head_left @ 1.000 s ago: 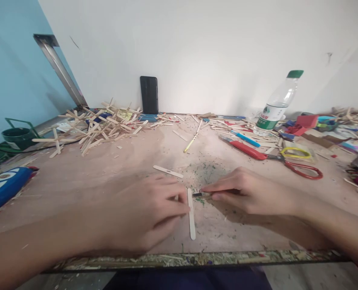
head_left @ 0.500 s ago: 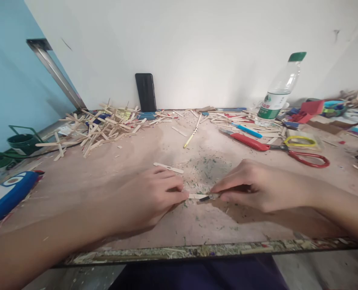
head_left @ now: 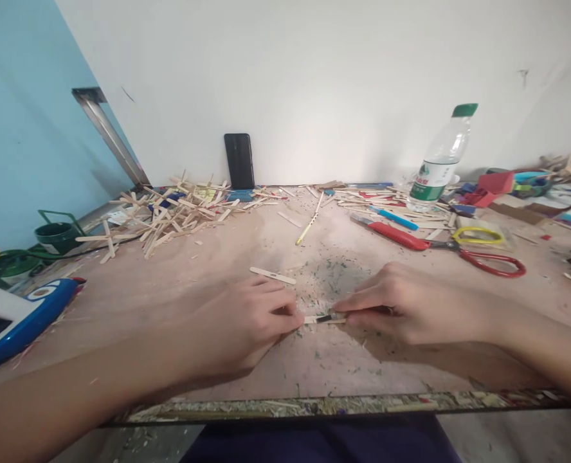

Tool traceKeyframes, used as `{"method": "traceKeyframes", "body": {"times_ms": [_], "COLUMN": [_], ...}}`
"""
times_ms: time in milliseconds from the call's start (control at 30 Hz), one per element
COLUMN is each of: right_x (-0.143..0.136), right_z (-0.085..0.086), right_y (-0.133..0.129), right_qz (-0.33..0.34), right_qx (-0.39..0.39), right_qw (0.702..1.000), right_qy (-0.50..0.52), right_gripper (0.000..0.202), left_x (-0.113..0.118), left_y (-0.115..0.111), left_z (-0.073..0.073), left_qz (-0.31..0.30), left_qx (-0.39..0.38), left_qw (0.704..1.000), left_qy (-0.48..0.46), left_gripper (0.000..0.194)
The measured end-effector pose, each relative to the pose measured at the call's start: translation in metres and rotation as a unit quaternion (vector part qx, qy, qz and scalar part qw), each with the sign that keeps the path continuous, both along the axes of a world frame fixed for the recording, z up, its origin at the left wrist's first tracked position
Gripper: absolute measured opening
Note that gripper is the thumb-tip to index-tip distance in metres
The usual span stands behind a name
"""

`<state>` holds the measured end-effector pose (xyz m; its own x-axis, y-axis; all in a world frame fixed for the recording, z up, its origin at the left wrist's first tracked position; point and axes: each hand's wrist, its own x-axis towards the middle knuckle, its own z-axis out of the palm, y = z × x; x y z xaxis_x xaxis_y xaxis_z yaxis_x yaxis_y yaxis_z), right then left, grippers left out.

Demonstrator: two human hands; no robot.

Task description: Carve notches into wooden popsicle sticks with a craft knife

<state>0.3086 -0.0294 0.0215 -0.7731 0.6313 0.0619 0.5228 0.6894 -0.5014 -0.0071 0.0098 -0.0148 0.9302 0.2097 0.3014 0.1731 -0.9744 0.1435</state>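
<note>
My left hand (head_left: 261, 318) rests on the table, its fingers closed on the left end of a wooden craft stick (head_left: 309, 319). From the other side my right hand (head_left: 401, 305) pinches a small craft knife whose dark blade (head_left: 323, 318) lies across the stick; most of its handle is hidden in the fingers. Just behind my left hand is another craft stick (head_left: 272, 276) with a slot in it. Green shavings (head_left: 331, 273) are scattered around and beyond my hands.
Behind lie a yellow-tipped stick (head_left: 309, 218), a red utility knife (head_left: 398, 236), a blue pen-like tool (head_left: 394, 217) and scissors (head_left: 492, 262). A heap of joined sticks (head_left: 179, 215), a phone (head_left: 240, 161) and a bottle (head_left: 437, 170) stand near the wall. A blue-and-white object (head_left: 39, 315) sits left.
The view has tilted up slightly, so things sit lower in it. The blade now lies over the stick, where before its tip pointed below the stick's near edge. Both hands keep their hold.
</note>
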Motion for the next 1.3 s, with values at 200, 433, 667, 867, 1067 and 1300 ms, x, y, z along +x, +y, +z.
{"method": "traceKeyframes", "body": {"times_ms": [200, 433, 667, 867, 1067, 1300], "right_x": [0.0, 0.003, 0.002, 0.005, 0.002, 0.003], "right_z": [-0.002, -0.004, -0.002, 0.001, -0.011, 0.009], "right_y": [0.002, 0.004, 0.002, 0.001, 0.007, 0.001], "right_qz": [0.022, 0.031, 0.021, 0.044, 0.008, 0.061], "right_qx": [0.012, 0.032, -0.003, 0.088, -0.047, 0.217], "right_qw": [1.0, 0.999, 1.0, 0.991, 0.999, 0.964], "right_qy": [-0.015, -0.006, -0.01, -0.094, 0.021, -0.139], "right_gripper": [0.036, 0.039, 0.039, 0.062, 0.033, 0.057], "left_x": [0.002, 0.004, 0.004, 0.003, 0.003, 0.005], "left_y": [-0.01, -0.012, -0.012, -0.01, -0.009, -0.01], "left_z": [0.014, 0.018, 0.019, 0.019, 0.018, 0.02], "left_qz": [0.028, 0.022, 0.028, 0.02, 0.024, 0.019], "left_qx": [-0.003, 0.025, 0.013, 0.025, 0.019, 0.011], "left_qw": [0.999, 0.996, 0.996, 0.996, 0.996, 0.998], "left_qy": [0.042, 0.08, 0.081, 0.083, 0.081, 0.059], "left_gripper": [0.021, 0.023, 0.025, 0.021, 0.016, 0.02]}}
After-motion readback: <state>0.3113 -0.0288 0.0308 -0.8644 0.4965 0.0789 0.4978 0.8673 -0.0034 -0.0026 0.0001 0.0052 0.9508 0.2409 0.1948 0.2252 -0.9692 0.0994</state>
